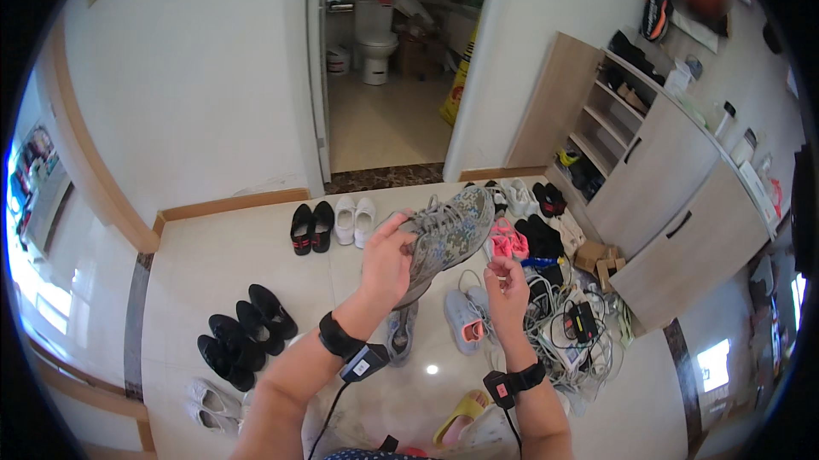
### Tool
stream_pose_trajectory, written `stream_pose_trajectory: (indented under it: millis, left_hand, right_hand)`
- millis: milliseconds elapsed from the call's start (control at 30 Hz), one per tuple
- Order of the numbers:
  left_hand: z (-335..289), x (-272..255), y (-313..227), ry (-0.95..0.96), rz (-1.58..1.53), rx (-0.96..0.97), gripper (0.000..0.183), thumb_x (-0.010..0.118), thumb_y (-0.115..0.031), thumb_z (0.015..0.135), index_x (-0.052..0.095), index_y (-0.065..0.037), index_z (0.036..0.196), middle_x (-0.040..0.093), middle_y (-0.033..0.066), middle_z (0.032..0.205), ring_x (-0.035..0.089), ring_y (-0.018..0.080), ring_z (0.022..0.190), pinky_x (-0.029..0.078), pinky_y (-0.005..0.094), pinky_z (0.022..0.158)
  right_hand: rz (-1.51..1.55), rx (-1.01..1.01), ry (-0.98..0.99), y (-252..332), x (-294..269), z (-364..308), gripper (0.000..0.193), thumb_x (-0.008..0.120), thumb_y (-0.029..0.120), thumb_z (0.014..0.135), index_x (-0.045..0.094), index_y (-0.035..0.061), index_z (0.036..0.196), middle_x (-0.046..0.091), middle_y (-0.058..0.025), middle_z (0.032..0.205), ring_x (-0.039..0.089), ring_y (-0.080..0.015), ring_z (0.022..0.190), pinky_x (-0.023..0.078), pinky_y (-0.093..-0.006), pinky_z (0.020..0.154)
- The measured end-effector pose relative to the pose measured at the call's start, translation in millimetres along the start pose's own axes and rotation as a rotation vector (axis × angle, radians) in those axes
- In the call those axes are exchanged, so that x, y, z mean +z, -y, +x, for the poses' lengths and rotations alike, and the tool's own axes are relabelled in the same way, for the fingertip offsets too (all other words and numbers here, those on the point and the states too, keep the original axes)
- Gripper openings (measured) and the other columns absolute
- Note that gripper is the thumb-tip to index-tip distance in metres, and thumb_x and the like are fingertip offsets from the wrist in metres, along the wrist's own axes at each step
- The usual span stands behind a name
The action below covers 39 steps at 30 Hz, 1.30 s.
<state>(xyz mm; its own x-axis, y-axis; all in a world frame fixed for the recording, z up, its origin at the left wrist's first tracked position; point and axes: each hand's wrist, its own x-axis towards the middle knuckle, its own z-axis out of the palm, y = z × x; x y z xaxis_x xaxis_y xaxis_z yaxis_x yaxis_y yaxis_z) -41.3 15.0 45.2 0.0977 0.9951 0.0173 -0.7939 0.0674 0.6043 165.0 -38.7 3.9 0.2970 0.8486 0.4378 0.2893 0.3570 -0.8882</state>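
Note:
My left hand [387,264] is closed around the heel end of a camouflage lace-up shoe [456,234], raised above the floor with its toe pointing up and right. A similar greyish shoe [401,334] stands on the floor below it, partly hidden by my left hand and forearm. To the right of the raised shoe, my right hand [508,291] is apart from it, its fingers curled together; whatever they may pinch is too small to make out. Pale grey sneakers [465,322] with an orange lining sit on the floor just left of my right hand.
Black shoes [271,317] and white shoes [213,404] lie at left; more pairs [354,219] line the wall. Tangled cables [567,349], pink shoes [508,240] and a small cardboard box [597,259] crowd the right, before a shoe cabinet [661,204]. A yellow slipper [461,417] lies near me.

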Motion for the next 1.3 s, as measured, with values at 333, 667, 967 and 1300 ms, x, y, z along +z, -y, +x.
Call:
stream_pose_trajectory:
  millis: [333,667,967,1300]
  left_hand:
    - [-15,-67,-111,-0.170,-0.099,-0.032,0.026,0.049,-0.022,0.090,0.061,-0.007,0.108,0.065,0.0073,0.105,0.060,0.0230,0.101,0.045,0.0356,0.092]
    - [-10,-277,-79,-0.584,-0.274,-0.137,0.025,0.046,-0.024,0.089,0.063,-0.007,0.095,0.066,0.0078,0.101,0.058,0.0248,0.100,0.041,0.0381,0.095]
    - [17,-422,5,-0.930,-0.428,-0.119,0.024,0.049,-0.028,0.086,0.062,-0.009,0.092,0.065,0.0058,0.094,0.056,0.0228,0.090,0.041,0.0347,0.088]
    - [37,-490,68,-0.873,-0.456,-0.246,0.021,0.053,-0.023,0.087,0.058,-0.004,0.093,0.060,0.0134,0.098,0.054,0.0311,0.090,0.045,0.0441,0.091]
  right_hand:
    - [0.129,0.097,0.461,38,98,6,0.021,0.062,0.006,0.089,0.059,0.0008,0.109,0.064,-0.0031,0.092,0.061,-0.0093,0.077,0.048,-0.0222,0.065]
    - [0.093,0.531,0.932,-56,194,-23,0.015,0.062,0.013,0.092,0.063,0.0030,0.104,0.066,-0.0019,0.088,0.062,-0.0087,0.076,0.047,-0.0223,0.065]
    - [0.088,0.765,0.981,-174,293,-57,0.016,0.063,0.017,0.091,0.064,0.0043,0.101,0.066,-0.0011,0.086,0.062,-0.0085,0.074,0.047,-0.0233,0.063]
    - [0.010,0.872,0.887,-237,288,-61,0.016,0.061,0.016,0.093,0.064,0.0033,0.101,0.067,-0.0025,0.085,0.064,-0.0094,0.075,0.048,-0.0232,0.062]
